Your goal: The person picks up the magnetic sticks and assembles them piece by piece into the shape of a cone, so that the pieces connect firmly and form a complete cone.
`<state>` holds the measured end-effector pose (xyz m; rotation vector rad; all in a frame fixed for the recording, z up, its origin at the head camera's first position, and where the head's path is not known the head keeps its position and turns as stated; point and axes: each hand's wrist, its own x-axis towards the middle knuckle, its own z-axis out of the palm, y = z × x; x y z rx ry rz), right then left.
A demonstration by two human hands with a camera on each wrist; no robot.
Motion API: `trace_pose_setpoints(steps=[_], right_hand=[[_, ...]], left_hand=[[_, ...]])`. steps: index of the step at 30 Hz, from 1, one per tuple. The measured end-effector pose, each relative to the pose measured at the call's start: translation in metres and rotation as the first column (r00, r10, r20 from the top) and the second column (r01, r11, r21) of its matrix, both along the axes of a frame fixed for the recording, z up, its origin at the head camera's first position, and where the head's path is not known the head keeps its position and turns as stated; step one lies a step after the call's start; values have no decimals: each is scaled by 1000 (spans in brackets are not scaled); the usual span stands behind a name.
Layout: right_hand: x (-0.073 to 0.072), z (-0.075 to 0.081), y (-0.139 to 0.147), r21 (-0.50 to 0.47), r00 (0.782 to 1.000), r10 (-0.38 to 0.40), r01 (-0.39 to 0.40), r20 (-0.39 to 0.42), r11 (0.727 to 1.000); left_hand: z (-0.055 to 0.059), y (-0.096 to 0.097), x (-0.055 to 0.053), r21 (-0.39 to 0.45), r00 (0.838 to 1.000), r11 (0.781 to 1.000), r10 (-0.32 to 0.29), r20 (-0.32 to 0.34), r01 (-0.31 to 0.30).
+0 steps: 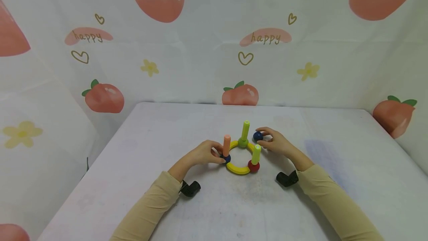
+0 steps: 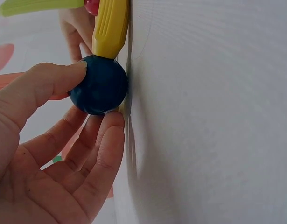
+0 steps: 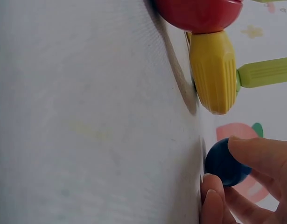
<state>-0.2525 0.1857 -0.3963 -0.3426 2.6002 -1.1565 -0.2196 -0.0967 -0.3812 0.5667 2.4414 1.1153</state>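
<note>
Yellow curved bars [image 1: 238, 169] and coloured balls are joined into a ring on the table. At its left side my left hand [image 1: 205, 153] pinches a dark blue ball [image 2: 99, 86] between thumb and fingers; an orange rod [image 1: 227, 145] stands up from this ball. A green ball [image 1: 243, 143] at the back and a red ball [image 1: 253, 166] at the front right each carry an upright light green rod [image 1: 245, 131]. Just right of the ring, my right hand [image 1: 276, 143] holds a second dark blue ball [image 3: 225, 163] by thumb and fingers, apart from the bars.
The ring lies around the middle of the white table [image 1: 214, 211]. Black wrist-worn pieces [image 1: 190, 189] show at both cuffs, close to the tabletop. Behind the table hangs a white cloth [image 1: 200, 58] printed with peaches, hearts and flowers.
</note>
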Motion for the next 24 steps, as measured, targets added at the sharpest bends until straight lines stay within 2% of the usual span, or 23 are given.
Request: trace_pose_setpoints(steps=[6, 16, 24], right_hand=[[0, 0, -1, -14, 1000, -9, 9, 1, 1000], [1, -1, 1, -25, 1000, -29, 29, 8, 999], [3, 7, 4, -19, 999, -44, 44, -6, 999]], left_hand=[[2, 2, 1, -23, 1000, 1000, 22, 12, -22], [0, 2, 1, -18, 1000, 1000, 22, 12, -22], [0, 1, 1, -19, 999, 999, 30, 28, -30]])
